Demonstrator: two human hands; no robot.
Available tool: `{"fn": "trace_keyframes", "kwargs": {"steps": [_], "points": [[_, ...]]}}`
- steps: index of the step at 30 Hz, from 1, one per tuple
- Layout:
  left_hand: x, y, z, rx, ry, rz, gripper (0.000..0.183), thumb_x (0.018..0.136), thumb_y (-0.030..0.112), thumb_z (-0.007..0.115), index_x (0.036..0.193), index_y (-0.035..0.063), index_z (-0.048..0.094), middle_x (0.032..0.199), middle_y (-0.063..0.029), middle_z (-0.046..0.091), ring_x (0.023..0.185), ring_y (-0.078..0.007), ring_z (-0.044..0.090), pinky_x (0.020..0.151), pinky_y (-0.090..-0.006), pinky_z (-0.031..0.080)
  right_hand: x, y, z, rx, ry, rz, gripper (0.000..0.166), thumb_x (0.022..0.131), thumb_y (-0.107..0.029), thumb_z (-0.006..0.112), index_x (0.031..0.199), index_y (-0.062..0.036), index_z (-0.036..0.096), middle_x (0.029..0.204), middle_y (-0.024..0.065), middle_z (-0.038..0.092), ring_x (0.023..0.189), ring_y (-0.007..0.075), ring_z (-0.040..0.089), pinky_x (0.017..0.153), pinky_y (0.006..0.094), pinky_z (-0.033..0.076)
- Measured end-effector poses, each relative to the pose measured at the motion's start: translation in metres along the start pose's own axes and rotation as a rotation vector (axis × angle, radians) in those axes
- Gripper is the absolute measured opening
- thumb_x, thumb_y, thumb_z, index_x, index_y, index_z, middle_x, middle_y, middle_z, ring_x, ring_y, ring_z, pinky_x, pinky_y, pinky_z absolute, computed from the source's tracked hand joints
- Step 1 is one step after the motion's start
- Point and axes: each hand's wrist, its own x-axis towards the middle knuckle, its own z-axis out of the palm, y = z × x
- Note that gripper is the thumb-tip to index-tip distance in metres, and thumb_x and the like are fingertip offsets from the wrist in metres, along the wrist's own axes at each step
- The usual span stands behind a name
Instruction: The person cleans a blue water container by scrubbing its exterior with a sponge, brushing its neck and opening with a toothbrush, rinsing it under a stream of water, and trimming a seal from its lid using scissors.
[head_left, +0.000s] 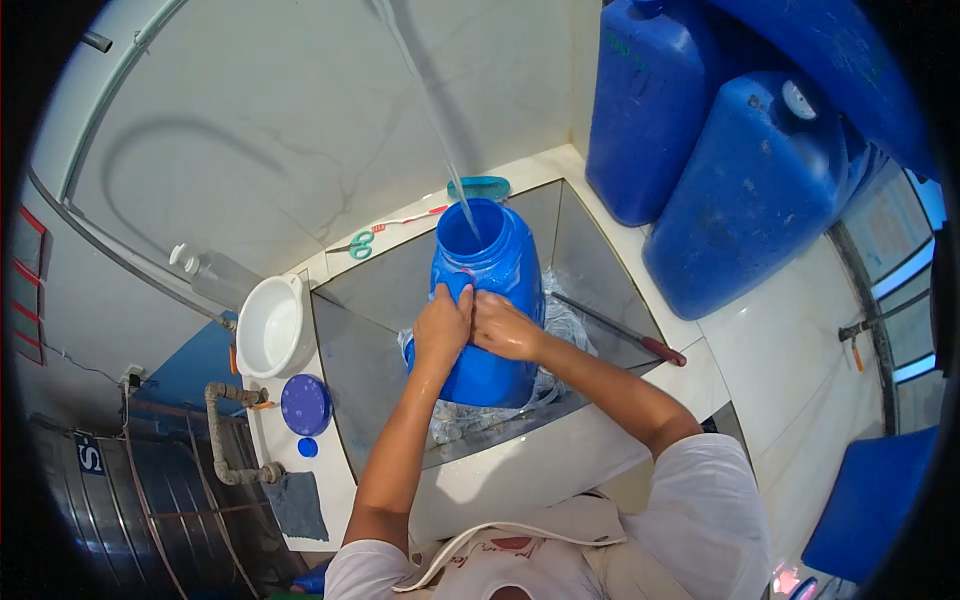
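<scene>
A blue plastic jug (491, 375) with a wide round mouth is held over a tiled sink basin (367, 352). Water (420, 82) streams from above into its mouth. My left hand (442, 326) grips the jug's handle, thumb and fingers partly hidden. Against it, my right hand (504, 328) is closed at the handle's side; whether it grips the handle or only presses there is unclear. Behind the jug lie clear plastic material (566, 322) and a rod with a red handle (664, 351), resting across the basin's right rim.
Big blue jerrycans (750, 195) stand at the right. Along the back ledge are green-handled scissors (361, 245), a toothbrush (409, 220) and a teal brush (480, 187). A white plastic basin (271, 326), a blue lid (306, 405), a small cap (307, 448) and a grey cloth (300, 506) sit left.
</scene>
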Motion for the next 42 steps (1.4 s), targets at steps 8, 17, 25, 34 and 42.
{"fn": "trace_keyframes", "kwargs": {"steps": [8,17,25,34,42], "points": [[-0.017,-0.100,-0.008,-0.189,0.092,-0.299,0.054,0.091,0.046,0.042,0.101,-0.0056,0.053,0.088,-0.0297,0.061,0.080,-0.0433,0.060,0.073,-0.0487,0.046,-0.014,-0.040,0.013,0.046,-0.156,-0.197,0.023,0.077,-0.011,0.058,0.099,-0.0053,0.058,0.113,0.0119,0.053,0.105,0.0304,0.049,0.088,0.0426,0.040],[-0.037,-0.149,-0.006,-0.417,0.116,-0.442,0.056,0.090,0.049,0.043,0.098,-0.0058,0.053,0.077,-0.0229,0.061,0.064,-0.0345,0.061,0.059,-0.0423,0.047,0.024,-0.047,0.063,0.028,-0.237,-0.322,0.026,0.074,-0.008,0.057,0.099,-0.0037,0.060,0.097,0.0121,0.058,0.095,0.0283,0.053,0.083,0.0405,0.042],[-0.047,-0.207,0.008,-0.559,0.139,-0.661,0.060,0.089,0.051,0.045,0.100,-0.0070,0.053,0.056,-0.0118,0.053,0.039,-0.0191,0.051,0.037,-0.0322,0.040,0.009,-0.062,0.110,0.078,-0.177,-0.213,0.020,0.073,-0.009,0.055,0.093,-0.0046,0.056,0.098,0.0162,0.051,0.090,0.0313,0.047,0.078,0.0424,0.037],[-0.056,-0.246,0.016,-0.628,0.136,-0.757,0.060,0.090,0.052,0.044,0.096,-0.0070,0.052,0.050,-0.0087,0.048,0.037,-0.0174,0.050,0.035,-0.0311,0.038,-0.054,-0.024,0.164,0.184,-0.052,0.190,0.024,0.070,-0.002,0.049,0.094,-0.0033,0.052,0.098,0.0199,0.048,0.092,0.0359,0.044,0.081,0.0463,0.034],[-0.040,-0.230,0.029,-0.651,0.081,-0.698,0.059,0.090,0.052,0.043,0.095,-0.0066,0.053,0.052,-0.0088,0.049,0.037,-0.0179,0.049,0.034,-0.0311,0.038,0.014,0.137,0.189,0.227,0.351,0.555,0.024,0.089,-0.014,0.043,0.105,0.0023,0.052,0.106,0.0213,0.054,0.097,0.0397,0.049,0.083,0.0482,0.039]]}}
